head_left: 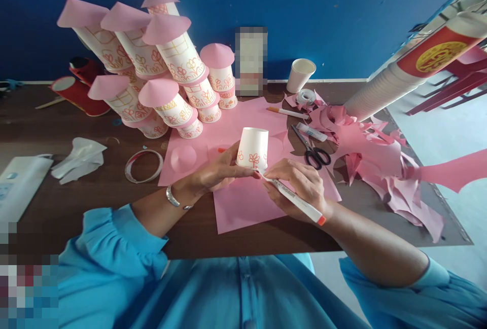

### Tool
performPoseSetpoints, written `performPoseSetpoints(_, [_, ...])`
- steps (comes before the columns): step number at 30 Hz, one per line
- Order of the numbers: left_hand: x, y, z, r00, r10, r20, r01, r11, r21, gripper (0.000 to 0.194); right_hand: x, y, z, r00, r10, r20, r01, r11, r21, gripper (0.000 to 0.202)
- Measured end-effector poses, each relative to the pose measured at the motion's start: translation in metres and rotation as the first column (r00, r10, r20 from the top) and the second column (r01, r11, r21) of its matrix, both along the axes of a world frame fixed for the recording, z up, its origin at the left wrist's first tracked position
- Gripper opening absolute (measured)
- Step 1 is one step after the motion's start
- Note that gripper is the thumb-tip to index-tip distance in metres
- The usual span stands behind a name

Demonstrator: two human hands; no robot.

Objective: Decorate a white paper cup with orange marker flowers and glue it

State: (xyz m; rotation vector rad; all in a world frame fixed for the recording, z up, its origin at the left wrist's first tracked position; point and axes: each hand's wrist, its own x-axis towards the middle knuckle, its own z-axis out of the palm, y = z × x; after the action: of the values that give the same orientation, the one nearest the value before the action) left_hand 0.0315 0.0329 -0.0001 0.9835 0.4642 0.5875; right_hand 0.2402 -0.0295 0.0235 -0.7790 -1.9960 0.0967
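My left hand (220, 171) grips a white paper cup (252, 144), which is turned upside down above the pink paper sheet (243, 212). Red-orange flowers are drawn around the cup's lower part, near its rim. In my right hand (299, 184) is a white marker (294, 199) with an orange end. Its tip meets the cup near the rim, close to my left fingertips, so the exact contact is hard to see. An orange tip of something (221, 150) shows just behind my left hand.
Cup towers with pink cone roofs (177, 60) stand at the back left. Black scissors (317, 156), another marker (287, 112), a glue tube (312, 132) and pink scraps (365, 141) lie to the right. A tape roll (143, 166) is at left; a long cup stack (403, 80) leans at right.
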Motion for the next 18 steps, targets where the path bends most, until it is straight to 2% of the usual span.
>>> performPoseSetpoints(6, [0.0022,0.0002,0.0035,1.000,0.009,-0.006,-0.009,1.000,0.016,0.057,-0.0003,-0.0001,0.0005,0.999,0.010,0.035,-0.010,1.000,-0.006,0.015])
performPoseSetpoints(18, [0.0013,0.0014,-0.0041,1.000,0.004,0.014,-0.004,1.000,0.027,0.053,-0.0014,-0.0003,0.0010,0.998,-0.050,0.031,0.050,0.999,-0.016,0.015])
